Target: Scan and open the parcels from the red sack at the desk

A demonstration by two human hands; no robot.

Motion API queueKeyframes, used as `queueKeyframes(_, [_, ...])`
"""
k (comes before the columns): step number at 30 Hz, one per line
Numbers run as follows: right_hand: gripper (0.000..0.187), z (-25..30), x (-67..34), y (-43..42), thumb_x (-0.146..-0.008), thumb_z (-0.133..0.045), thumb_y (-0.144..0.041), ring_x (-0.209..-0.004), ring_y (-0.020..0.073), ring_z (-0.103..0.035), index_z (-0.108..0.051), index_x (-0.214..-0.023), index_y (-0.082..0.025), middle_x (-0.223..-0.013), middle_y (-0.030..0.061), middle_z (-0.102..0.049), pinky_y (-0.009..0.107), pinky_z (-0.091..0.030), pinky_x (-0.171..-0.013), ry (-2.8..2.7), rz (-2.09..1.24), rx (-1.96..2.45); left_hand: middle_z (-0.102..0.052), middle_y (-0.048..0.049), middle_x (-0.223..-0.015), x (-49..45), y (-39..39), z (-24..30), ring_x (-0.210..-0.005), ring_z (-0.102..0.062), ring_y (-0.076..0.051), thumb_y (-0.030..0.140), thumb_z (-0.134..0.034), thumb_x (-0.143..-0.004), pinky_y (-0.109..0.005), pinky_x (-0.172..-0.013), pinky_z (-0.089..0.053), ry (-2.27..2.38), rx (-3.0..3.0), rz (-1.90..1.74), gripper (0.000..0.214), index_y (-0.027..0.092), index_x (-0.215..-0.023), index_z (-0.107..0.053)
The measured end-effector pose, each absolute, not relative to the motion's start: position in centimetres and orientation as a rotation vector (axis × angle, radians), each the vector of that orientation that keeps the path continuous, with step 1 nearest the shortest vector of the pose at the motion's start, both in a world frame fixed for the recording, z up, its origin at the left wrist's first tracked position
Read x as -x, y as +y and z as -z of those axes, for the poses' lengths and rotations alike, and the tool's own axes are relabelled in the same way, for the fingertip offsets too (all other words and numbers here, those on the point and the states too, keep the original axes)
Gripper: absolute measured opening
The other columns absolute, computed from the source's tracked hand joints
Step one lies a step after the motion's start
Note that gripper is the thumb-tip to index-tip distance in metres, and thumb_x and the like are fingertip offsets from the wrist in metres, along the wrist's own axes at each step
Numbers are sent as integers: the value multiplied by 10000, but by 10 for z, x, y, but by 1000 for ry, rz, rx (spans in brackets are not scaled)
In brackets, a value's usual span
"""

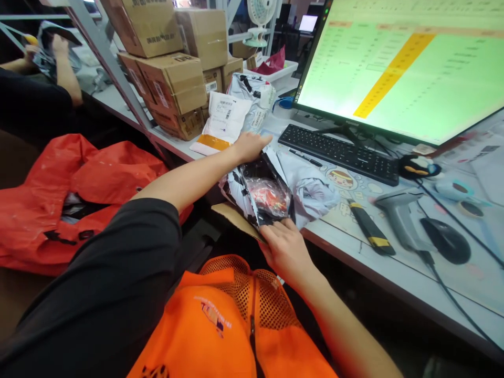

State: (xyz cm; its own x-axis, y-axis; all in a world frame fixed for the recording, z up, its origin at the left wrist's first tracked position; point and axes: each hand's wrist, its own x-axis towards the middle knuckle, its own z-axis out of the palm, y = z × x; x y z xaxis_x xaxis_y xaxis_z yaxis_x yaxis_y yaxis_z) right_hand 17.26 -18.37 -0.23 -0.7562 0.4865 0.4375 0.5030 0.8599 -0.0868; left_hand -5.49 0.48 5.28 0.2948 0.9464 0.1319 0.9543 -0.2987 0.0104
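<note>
A white plastic mailing bag (235,195) with a black lining lies at the desk's front edge, its mouth spread wide. Inside it shows a red-orange item (271,198) wrapped in clear plastic; its kind I cannot make out. My left hand (250,147) is closed on the bag's far edge. At the near edge, my right hand (284,242) grips the bag, fingertips partly hidden by its rim. A flat piece of brown cardboard (232,218) sticks out below the bag, close to my right hand. Crumpled pale plastic (315,195) lies right beside the bag.
Cardboard boxes (173,79) and a white parcel (226,118) stand behind. To the right are a keyboard (338,152), monitor (394,68), utility knife (370,228), barcode scanner (405,220) and mouse (447,240). A red sack (79,173) sits left; beyond it, another person's hands (60,48) handle a bag.
</note>
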Motion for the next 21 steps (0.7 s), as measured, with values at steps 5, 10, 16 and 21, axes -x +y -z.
queueKeyframes(5, [130, 14, -198, -181, -988, -547, -182, -713, 190, -500, -617, -879, -194, -755, 23, -634, 353, -366, -762, -2521, -64, 764, -674, -215, -1243, 62, -7, -50, -1166, -639, -382, 258, -604, -874, -464, -983, -451, -1600, 2552, 78, 558, 138, -1415, -545])
queueKeyframes(10, [108, 8, -217, -166, -988, -590, -231, -810, 221, -544, -681, -1040, -202, -843, 49, -645, 380, -396, -843, -2423, -24, 851, -579, -166, -1366, 53, -65, -91, -1339, -497, -376, 299, -649, -859, -497, -1113, -375, -1374, 2651, 216, 577, 191, -1410, -515])
queueKeyframes(16, [127, 4, -216, -158, -983, -637, -277, -860, 243, -562, -686, -1070, -199, -917, 73, -661, 394, -426, -823, -2315, 8, 877, -640, -122, -1233, 36, -135, -93, -1201, -590, -290, 286, -485, -1007, -433, -1030, -473, -1414, 2666, 188, 315, 250, -1300, -595])
queueKeyframes(21, [246, 4, -212, -157, -939, -682, -262, -1008, 291, -596, -660, -1172, -185, -1067, 115, -665, 454, -471, -916, -2342, -29, 919, -690, -150, -1208, 47, -130, -67, -1119, -652, -324, 462, -675, -925, -407, -928, -529, -1617, 2616, -30, 460, 189, -1291, -623])
